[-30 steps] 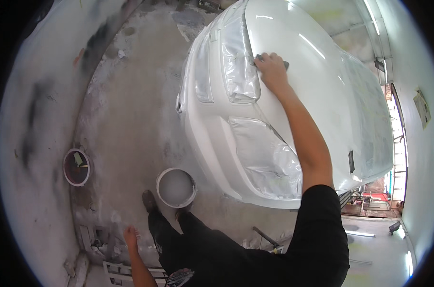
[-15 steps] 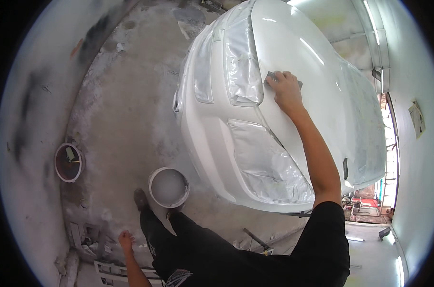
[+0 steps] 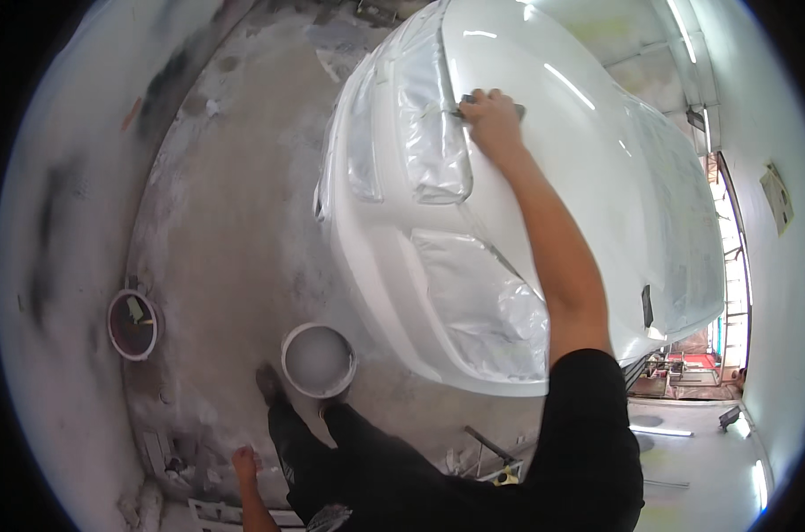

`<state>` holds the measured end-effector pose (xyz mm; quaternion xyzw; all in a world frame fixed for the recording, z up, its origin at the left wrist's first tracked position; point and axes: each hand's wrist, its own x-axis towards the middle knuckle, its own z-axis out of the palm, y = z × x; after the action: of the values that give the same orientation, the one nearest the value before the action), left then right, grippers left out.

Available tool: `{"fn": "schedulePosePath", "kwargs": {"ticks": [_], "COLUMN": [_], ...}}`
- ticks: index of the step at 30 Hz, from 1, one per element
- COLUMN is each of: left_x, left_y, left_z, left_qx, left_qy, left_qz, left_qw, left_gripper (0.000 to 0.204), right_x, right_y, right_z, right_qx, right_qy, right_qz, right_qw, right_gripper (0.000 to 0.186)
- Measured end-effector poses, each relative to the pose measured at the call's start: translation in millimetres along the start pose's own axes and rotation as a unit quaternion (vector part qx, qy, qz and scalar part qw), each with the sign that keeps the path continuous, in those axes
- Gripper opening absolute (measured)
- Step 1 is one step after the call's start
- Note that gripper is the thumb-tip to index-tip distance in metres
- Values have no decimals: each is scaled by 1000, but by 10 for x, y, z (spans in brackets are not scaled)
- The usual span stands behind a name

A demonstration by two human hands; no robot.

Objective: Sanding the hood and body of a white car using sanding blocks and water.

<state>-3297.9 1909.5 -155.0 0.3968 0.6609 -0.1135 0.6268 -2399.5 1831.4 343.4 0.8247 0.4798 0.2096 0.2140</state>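
Note:
A white car stands before me, its hood (image 3: 580, 204) glossy and its front bumper (image 3: 360, 257) duller. Clear plastic film (image 3: 433, 124) is taped over a front recess. My right hand (image 3: 494, 129), arm stretched out, grips a dark grey sanding block (image 3: 518, 112) and presses it on the hood's front edge beside that film. The palm and fingers cover most of the block. Low at the left, my left hand (image 3: 245, 461) hangs by my leg, fingers curled in, with nothing visible in it.
A bucket of greyish liquid (image 3: 318, 353) stands by my feet. Another bucket (image 3: 158, 330) with dark contents sits near the left wall. More film (image 3: 491, 310) covers the near front corner. Behind me are a stand (image 3: 495, 448) and white frames on the floor.
My right hand has slid the sanding block forward and left along the hood to its front edge. The view has shifted slightly. My left hand is lower and its fingers look more curled.

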Motion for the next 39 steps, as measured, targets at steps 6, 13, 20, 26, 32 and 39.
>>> {"fn": "schedulePosePath", "kwargs": {"ticks": [6, 13, 20, 26, 32, 39], "left_x": [-114, -59, -64, -68, -154, -329], "left_y": [47, 255, 344, 327, 341, 449], "left_z": [-141, 328, -79, 120, -94, 400], "left_qx": [-38, 3, 52, 65, 42, 147], "left_qy": [38, -45, -11, -23, 6, -56], "left_qz": [17, 23, 41, 37, 64, 72], "left_qw": [998, 999, 998, 997, 997, 985], "left_gripper": [24, 24, 32, 36, 27, 29], "right_x": [-1173, -439, -1806, -790, -3293, -1852], "right_y": [-428, -227, -597, -486, -360, -441], "right_z": [-270, -95, -521, -285, -501, -453], "right_qx": [65, 80, 56, 9, 66, 69], "right_qy": [112, 101, 113, 119, 126, 133], "right_qz": [-54, 2, -4, 3, 11, 19], "right_qw": [990, 992, 992, 993, 990, 989], "right_gripper": [37, 30, 44, 29, 38, 42]}}
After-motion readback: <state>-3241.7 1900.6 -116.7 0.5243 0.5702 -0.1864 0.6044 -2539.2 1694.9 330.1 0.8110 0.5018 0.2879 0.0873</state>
